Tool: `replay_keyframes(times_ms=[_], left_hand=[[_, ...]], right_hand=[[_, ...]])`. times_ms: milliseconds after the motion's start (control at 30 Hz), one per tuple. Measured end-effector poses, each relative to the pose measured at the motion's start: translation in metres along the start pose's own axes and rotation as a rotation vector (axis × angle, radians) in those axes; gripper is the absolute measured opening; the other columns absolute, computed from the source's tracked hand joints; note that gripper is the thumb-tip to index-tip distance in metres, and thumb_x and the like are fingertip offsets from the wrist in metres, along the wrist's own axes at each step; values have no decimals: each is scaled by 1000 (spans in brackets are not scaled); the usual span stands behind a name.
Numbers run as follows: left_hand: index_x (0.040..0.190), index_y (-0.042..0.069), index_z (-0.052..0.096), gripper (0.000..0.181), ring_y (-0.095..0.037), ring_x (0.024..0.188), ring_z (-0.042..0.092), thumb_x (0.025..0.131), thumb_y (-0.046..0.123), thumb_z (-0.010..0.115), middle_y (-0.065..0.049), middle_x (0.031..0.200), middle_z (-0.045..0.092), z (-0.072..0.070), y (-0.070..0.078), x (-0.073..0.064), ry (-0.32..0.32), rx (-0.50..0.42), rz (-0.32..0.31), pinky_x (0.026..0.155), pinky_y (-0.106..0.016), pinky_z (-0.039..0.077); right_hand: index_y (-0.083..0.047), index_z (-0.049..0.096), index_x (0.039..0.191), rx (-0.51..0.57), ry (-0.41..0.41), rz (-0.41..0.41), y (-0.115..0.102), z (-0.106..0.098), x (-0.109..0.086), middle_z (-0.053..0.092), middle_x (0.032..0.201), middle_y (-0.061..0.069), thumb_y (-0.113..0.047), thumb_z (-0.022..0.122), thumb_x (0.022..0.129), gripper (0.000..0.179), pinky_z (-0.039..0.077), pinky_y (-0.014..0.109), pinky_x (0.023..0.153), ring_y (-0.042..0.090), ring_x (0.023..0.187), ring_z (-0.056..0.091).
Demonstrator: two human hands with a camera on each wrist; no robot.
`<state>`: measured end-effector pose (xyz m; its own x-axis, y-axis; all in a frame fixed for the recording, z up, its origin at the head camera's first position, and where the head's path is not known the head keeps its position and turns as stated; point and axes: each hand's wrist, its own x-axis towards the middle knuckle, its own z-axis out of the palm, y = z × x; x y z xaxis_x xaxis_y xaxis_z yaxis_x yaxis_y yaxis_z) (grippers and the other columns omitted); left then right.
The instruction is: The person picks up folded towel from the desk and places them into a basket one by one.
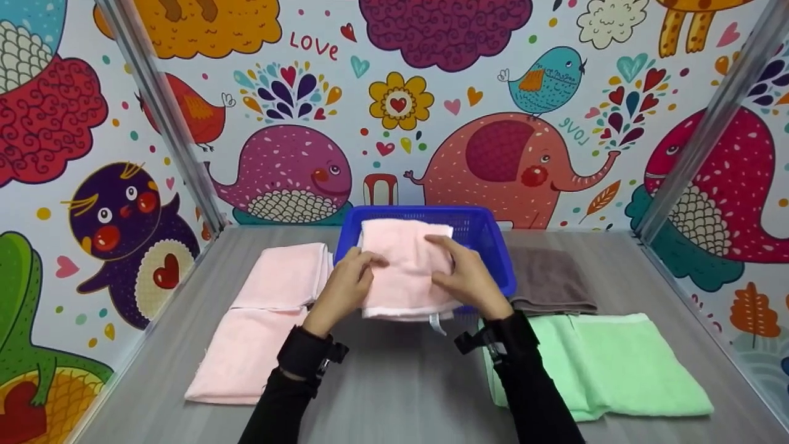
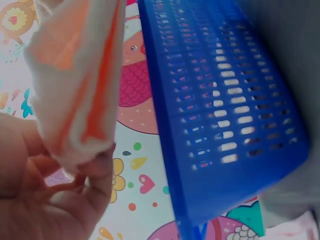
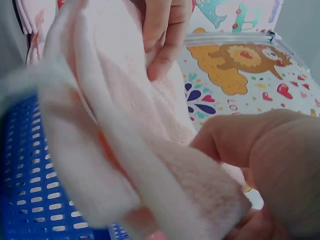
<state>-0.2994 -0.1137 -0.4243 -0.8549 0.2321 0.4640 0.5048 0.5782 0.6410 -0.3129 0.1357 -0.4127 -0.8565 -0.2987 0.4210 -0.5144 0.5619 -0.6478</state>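
Observation:
A folded pink towel (image 1: pixel 407 271) is held up in front of the blue plastic basket (image 1: pixel 502 259), overlapping its near rim in the head view. My left hand (image 1: pixel 348 280) grips the towel's left edge. On the opposite edge, my right hand (image 1: pixel 471 277) pinches it between thumb and fingers. The left wrist view shows the towel's folded layers (image 2: pixel 80 90) between thumb and fingertips, beside the basket's perforated wall (image 2: pixel 215 115). Up close in the right wrist view, the towel (image 3: pixel 125 135) hangs in several layers. A small white tag (image 1: pixel 436 324) dangles from its lower edge.
Two folded pink towels (image 1: pixel 280 277) lie at the left, one behind the other. Right of the basket is a folded brown towel (image 1: pixel 548 280), with a light green towel (image 1: pixel 641 364) in front of it. Cartoon-printed walls and metal posts (image 1: pixel 163 114) border the grey table (image 1: pixel 394 394).

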Motion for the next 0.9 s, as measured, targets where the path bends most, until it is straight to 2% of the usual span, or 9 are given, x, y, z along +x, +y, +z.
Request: replay_keyframes(times_ms=[100, 200, 333, 467, 567, 667, 767, 833, 900], left_hand=[[119, 0, 73, 35, -28, 93, 57, 92, -5, 51, -17, 107, 60, 3, -4, 6, 30, -8, -2, 87, -48, 51], [128, -2, 68, 41, -33, 103, 60, 90, -4, 55, -21, 122, 60, 7, -10, 11, 54, -22, -1, 95, -51, 51], [137, -5, 62, 49, -44, 128, 56, 88, -6, 58, -28, 140, 54, 14, -20, 15, 83, -20, 18, 110, -56, 45], [140, -10, 57, 49, -49, 137, 50, 91, -8, 57, -33, 148, 48, 24, -29, 19, 113, 20, 53, 115, -58, 40], [140, -12, 56, 47, -48, 140, 48, 92, -11, 58, -32, 154, 43, 30, -35, 19, 144, 55, 72, 116, -56, 39], [136, -11, 59, 45, -47, 140, 48, 91, -14, 59, -30, 158, 40, 35, -40, 20, 195, 84, 98, 113, -55, 43], [125, -6, 67, 36, -45, 133, 55, 92, -15, 59, -26, 154, 45, 37, -43, 22, 249, 130, 121, 106, -53, 49], [117, -3, 70, 31, -44, 127, 59, 93, -15, 57, -23, 147, 50, 37, -45, 23, 257, 170, 117, 101, -53, 52], [112, -3, 72, 29, -44, 122, 62, 92, -15, 55, -23, 141, 54, 37, -47, 22, 234, 216, 100, 99, -53, 53]], right_hand=[[-9, 59, 144, 22, 84, -6, 8, 6, 10, 64, 141, 16, 3, 70, 78, 67, 47, 40, 89, 27, 107, 58], [-10, 59, 141, 22, 160, -18, 16, 14, 16, 64, 140, 19, 4, 69, 79, 64, 50, 47, 93, 30, 108, 61], [-9, 61, 126, -5, 250, -41, 26, 24, 22, 70, 122, 20, 3, 71, 84, 45, 50, 48, 83, 31, 93, 62], [-8, 66, 110, -38, 310, -51, 36, 35, 26, 66, 97, 16, 4, 71, 87, 25, 41, 40, 71, 23, 72, 47], [-7, 72, 104, -56, 326, -57, 42, 42, 27, 64, 91, 15, 4, 69, 89, 19, 41, 37, 68, 19, 69, 45], [-7, 77, 104, -69, 331, -79, 45, 47, 28, 66, 92, 15, 4, 67, 91, 20, 45, 39, 70, 20, 72, 51], [-5, 78, 110, -83, 314, -94, 44, 49, 30, 65, 92, 16, 6, 65, 90, 27, 47, 42, 71, 24, 74, 54], [-4, 77, 115, -97, 282, -92, 44, 50, 31, 63, 93, 18, 9, 64, 87, 33, 47, 44, 70, 26, 75, 53], [-2, 76, 119, -121, 235, -78, 44, 53, 30, 62, 96, 20, 11, 62, 84, 40, 49, 46, 71, 29, 77, 55]])
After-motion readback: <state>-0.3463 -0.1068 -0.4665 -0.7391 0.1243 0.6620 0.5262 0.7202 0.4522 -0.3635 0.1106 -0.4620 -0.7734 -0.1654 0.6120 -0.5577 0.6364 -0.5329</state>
